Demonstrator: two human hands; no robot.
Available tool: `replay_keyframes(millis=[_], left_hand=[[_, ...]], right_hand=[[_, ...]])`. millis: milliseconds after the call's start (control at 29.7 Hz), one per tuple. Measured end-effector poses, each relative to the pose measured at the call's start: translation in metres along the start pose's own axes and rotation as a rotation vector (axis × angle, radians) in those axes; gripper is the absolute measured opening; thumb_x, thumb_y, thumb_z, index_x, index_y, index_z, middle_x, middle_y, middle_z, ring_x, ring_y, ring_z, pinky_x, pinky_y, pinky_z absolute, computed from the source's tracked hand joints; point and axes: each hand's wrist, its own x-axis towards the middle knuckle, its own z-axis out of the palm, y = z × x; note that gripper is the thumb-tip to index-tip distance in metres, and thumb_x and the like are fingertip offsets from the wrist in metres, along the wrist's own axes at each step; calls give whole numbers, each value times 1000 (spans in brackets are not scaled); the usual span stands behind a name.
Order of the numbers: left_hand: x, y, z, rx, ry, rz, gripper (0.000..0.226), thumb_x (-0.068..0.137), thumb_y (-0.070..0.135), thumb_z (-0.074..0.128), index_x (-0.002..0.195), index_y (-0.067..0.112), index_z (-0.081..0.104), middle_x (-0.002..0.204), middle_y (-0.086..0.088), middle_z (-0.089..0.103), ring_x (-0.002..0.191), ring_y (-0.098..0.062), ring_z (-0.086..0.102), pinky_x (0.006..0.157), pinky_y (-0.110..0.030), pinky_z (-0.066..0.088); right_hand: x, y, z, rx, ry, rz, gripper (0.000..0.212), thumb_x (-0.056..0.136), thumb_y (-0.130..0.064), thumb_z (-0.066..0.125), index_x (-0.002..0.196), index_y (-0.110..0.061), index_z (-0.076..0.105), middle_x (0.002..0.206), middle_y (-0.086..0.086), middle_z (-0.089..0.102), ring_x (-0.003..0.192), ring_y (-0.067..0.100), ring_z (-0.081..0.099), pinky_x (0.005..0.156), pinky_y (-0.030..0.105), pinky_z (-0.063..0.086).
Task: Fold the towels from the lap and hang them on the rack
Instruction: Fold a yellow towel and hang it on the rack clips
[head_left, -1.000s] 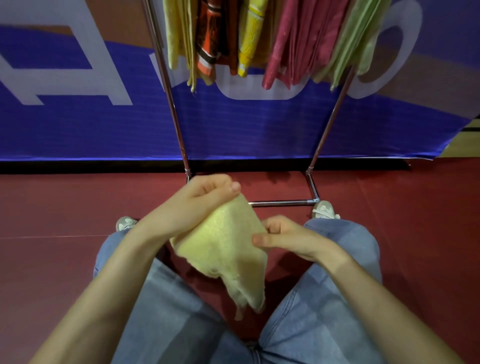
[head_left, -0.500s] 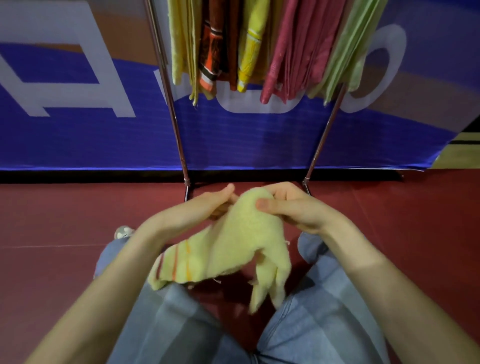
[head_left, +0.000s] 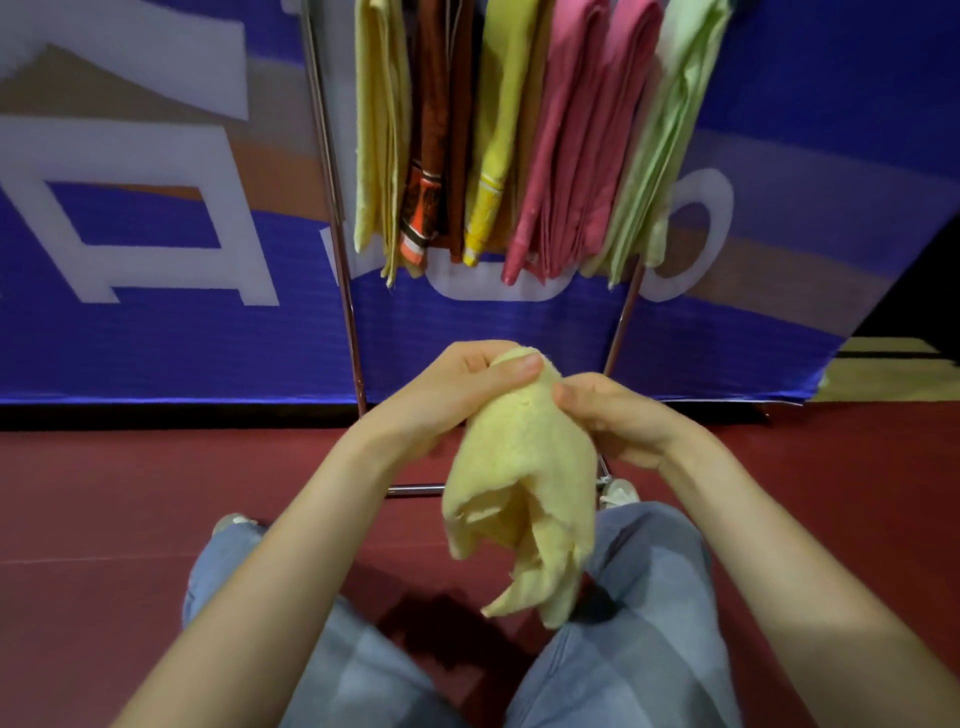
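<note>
Pale yellow towel (head_left: 524, 467) held up betw. both hands, above the knees, clear of the lap. Left hand (head_left: 457, 384): fingers curled over top edge, thumb (head_left: 511, 370) pressed on front, pinching cloth. Right hand (head_left: 613, 415): fingers narrow, pinching towel's side edge just beside left thumb. Lower edges hang loose below fingers, ragged, corners dangling betw. the jeans (head_left: 639, 613) legs, not touching floor (head_left: 104, 493). Rack (head_left: 332, 197) beyond fingertips, hung towels (head_left: 519, 135) packed side by side; lower rack bar just behind towel. Open red floor both sides of forearms.
</note>
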Motion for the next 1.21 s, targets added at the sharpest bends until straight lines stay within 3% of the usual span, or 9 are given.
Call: replay_keyframes(millis=[168,269,539,606,842,909,1010,1111,1212], left_hand=[[-19,16,-1,86,-39,36,22,83,32,56,82,11,64,63,9,64,61,-1,60,57,-13,47],[-35,25,-2,109,-55,36,21,85,25,48,85,8,61,57,12,64,54,3,58,52,-8,43],[-65,38,-2,65,31,63,21,80,34,51,73,22,67,63,9,61,59,-5,57,56,-17,45],[-70,42,-2,41,18,63,22,83,35,52,71,25,68,62,10,62,58,-3,58,56,-16,46],[-66,50,-17,57,-139,-25,27,85,41,46,97,24,63,89,7,68,84,-8,64,73,-20,51],[-62,50,-22,5,-154,-2,20,84,35,50,87,28,68,80,8,69,75,-5,65,65,-17,52],[-48,50,-36,-93,-138,51,18,69,48,61,66,32,69,62,13,64,57,2,59,55,-11,47],[-19,45,-61,-143,-149,59,23,65,52,66,67,30,67,63,14,63,58,2,59,56,-11,47],[22,39,-96,-134,-147,13,13,71,34,61,69,25,69,62,12,63,58,-1,59,54,-11,45]], right_hand=[[-14,-13,13,28,-133,-22,58,44,-57,81,84,-16,72,77,-5,73,73,5,67,61,14,51],[-17,-19,21,4,-176,-10,59,46,-51,83,93,-16,70,84,-4,73,79,8,68,66,18,54],[-27,-34,48,-38,-255,-52,77,49,-51,82,111,-14,54,96,-1,70,88,11,66,73,23,55],[-30,-36,53,-23,-256,-87,73,50,-49,82,109,-16,57,96,-2,70,89,11,66,74,24,55],[-15,-51,53,14,-257,-145,55,56,-42,81,104,-19,66,95,1,71,88,14,67,73,26,56],[-8,-51,48,3,-252,-121,60,56,-43,80,106,-14,64,95,2,70,87,15,67,73,25,56],[8,-45,35,54,-166,-75,60,49,-52,81,91,-11,69,79,-4,70,72,9,65,64,18,52],[34,-39,17,155,-102,-61,50,52,-53,79,84,-15,72,72,-8,69,67,4,63,63,15,49],[71,-44,1,283,-41,-135,40,53,-52,79,79,-21,73,68,-11,70,63,0,63,60,13,49]])
